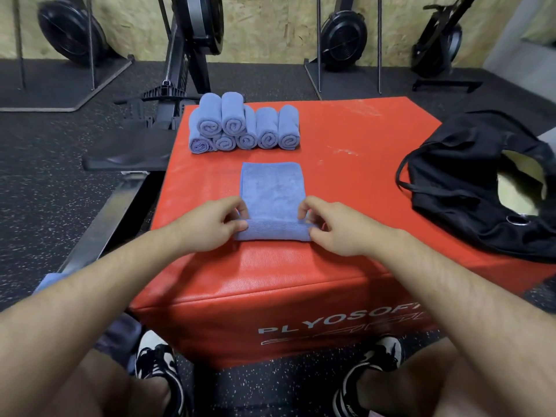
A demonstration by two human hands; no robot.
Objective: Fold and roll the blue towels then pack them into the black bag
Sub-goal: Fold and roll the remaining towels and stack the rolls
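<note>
A folded blue towel (272,188) lies flat on the red box (346,139), its near end curled into a short roll (273,230). My left hand (210,225) pinches the roll's left end and my right hand (334,228) pinches its right end. Behind it, several rolled blue towels (243,124) are stacked in two layers near the box's far edge. The black bag (469,176) sits on the right side of the box, its mouth gaping open towards the right.
A rowing machine's rail and seat (126,155) run along the left of the box. More fan machines (343,34) stand against the wooden wall behind. Another blue cloth (48,281) lies on my left thigh. My shoes rest on the speckled floor below.
</note>
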